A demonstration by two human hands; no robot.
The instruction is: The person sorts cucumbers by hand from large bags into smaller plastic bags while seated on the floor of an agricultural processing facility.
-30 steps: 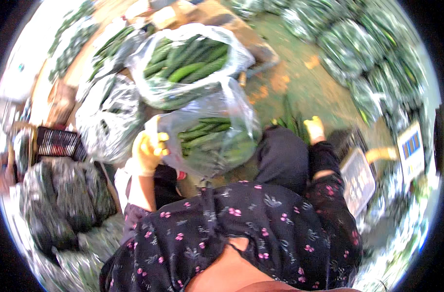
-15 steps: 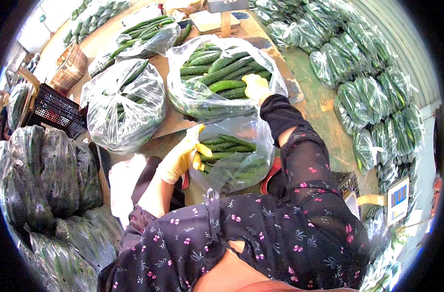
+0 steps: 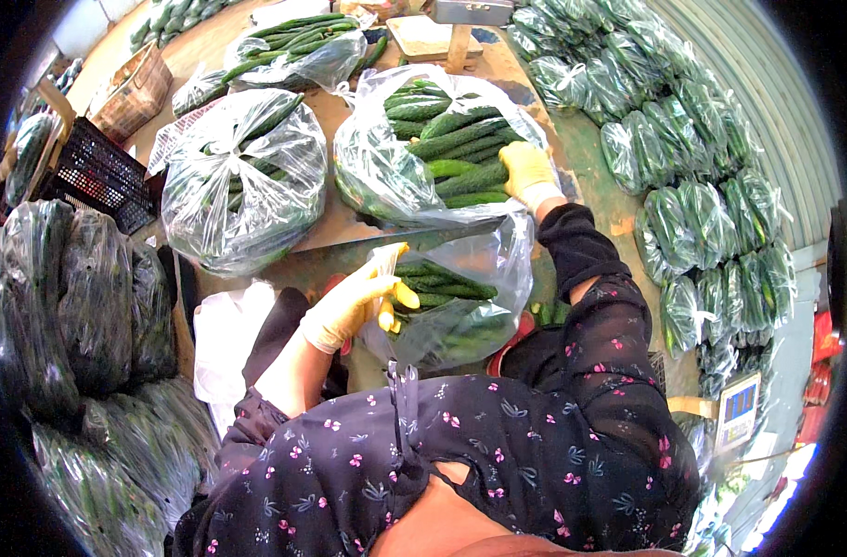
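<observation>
Both my hands wear yellow gloves. My left hand [image 3: 360, 299] is closed on the rim of a clear plastic bag [image 3: 479, 325], its thumb and fingertips beside the cucumbers [image 3: 437, 280] lying inside. Beyond it a larger open plastic bag [image 3: 368, 193] is heaped with long dark green cucumbers [image 3: 460, 139]. My right hand [image 3: 528, 176] reaches into this larger bag at its right side. Its fingers are curled round the end of a cucumber [image 3: 476, 181]; the fingertips are partly hidden.
A filled plastic bag [image 3: 242, 200] of cucumbers stands left of the open one. Farther back are another cucumber bag [image 3: 303, 60], a scale [image 3: 433, 39] and a wicker basket [image 3: 134, 91]. A black crate [image 3: 98, 181] sits at left. Bagged cucumbers [image 3: 688, 209] are stacked along the right wall.
My right hand has shifted right and slightly down within the large bag, from beside a lighter green cucumber to a darker one. My left hand stays on the smaller bag's rim.
</observation>
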